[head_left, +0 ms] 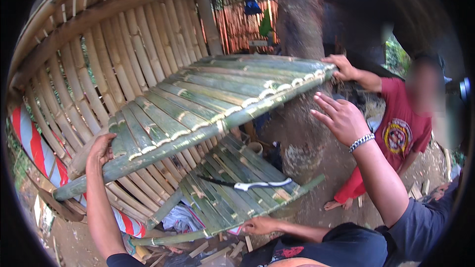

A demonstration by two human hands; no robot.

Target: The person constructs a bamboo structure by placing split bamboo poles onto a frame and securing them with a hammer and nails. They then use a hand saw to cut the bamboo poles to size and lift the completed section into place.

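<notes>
My left hand (101, 149) is closed round the left edge of a raised green bamboo panel (217, 91), made of split slats over a round pole. Below it lies a second, lower green bamboo panel (222, 195). My right hand (262, 225) is low, its fingers curled at the lower panel's front rail; its fingertips are partly hidden. A saw with a curved dark blade and a white handle (262, 185) rests across the lower slats. At the far end, a person in a red shirt (403, 113) grips the raised panel. Another person's raised hand (341, 118), with a chain bracelet, is spread near it.
A wall of dry bamboo slats (138, 44) stands behind the panels. A tree trunk (299, 24) rises beyond them. Red and white striped material (34, 143) lines the left side. Cloth (183, 217) lies under the lower panel, and wood offcuts (217, 254) litter the ground.
</notes>
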